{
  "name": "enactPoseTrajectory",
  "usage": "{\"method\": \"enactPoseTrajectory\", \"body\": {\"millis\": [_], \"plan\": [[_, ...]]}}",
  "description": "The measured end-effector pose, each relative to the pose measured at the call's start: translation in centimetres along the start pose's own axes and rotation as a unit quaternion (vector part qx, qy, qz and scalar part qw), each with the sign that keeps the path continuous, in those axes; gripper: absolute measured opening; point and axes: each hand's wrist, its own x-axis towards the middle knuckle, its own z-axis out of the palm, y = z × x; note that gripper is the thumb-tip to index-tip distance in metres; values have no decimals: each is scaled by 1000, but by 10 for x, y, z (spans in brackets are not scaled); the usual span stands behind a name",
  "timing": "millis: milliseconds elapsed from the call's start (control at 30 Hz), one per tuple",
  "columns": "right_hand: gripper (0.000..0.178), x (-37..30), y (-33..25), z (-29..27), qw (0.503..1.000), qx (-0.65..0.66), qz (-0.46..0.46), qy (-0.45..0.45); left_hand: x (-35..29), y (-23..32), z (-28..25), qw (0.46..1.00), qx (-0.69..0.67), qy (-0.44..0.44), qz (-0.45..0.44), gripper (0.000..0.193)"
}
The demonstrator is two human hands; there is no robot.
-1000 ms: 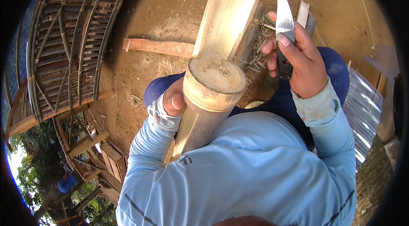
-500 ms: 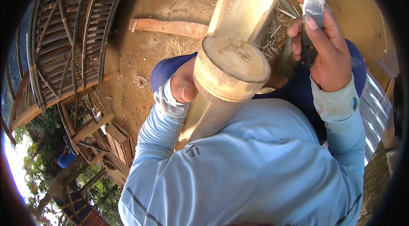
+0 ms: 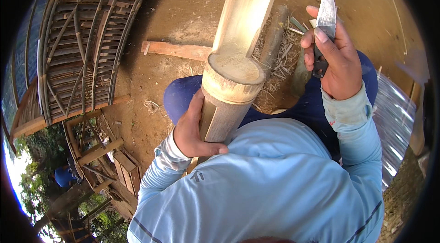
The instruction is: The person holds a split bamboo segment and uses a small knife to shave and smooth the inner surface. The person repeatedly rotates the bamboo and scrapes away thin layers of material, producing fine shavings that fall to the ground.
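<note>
A thick bamboo section leans across my lap, tilted with its far half cut to an open trough. At its middle sits a pale node ring with a flat, dusty disc of wood facing up. My left hand is wrapped round the lower, near part of the bamboo, thumb on the side toward me. Off to the right, my right hand grips a knife by its dark handle, blade pointing up and away from the bamboo. The handle's lower end shows below my fingers.
A flat reddish wood strip lies on the dirt beyond my left knee. Shavings and a round log are between my knees. Slatted bamboo fencing stands at left, corrugated metal sheet at right. A person in blue is at far left.
My left hand has moved down the bamboo from beside the node ring to nearer my body. The bamboo appears lower and more upright. The knife has shifted slightly left in view.
</note>
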Motion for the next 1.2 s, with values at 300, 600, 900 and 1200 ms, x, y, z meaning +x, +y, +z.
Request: {"method": "enactPoseTrajectory", "body": {"millis": [300,600,900,1200], "plan": [[45,-8,-7,-1,1000,-15,9,-21,-6,10,9,998,-42,11,-36,118],[43,-15,-15,-14,999,30,-28,-4,-8,11,19,997,-62,18,-47,118],[41,-13,-12,-12,999,41,-10,-20,-5,-3,0,989,-130,-10,-63,117],[53,-25,5,-7,996,-26,48,-63,-5,1,10,986,-159,-12,-50,116]]}}
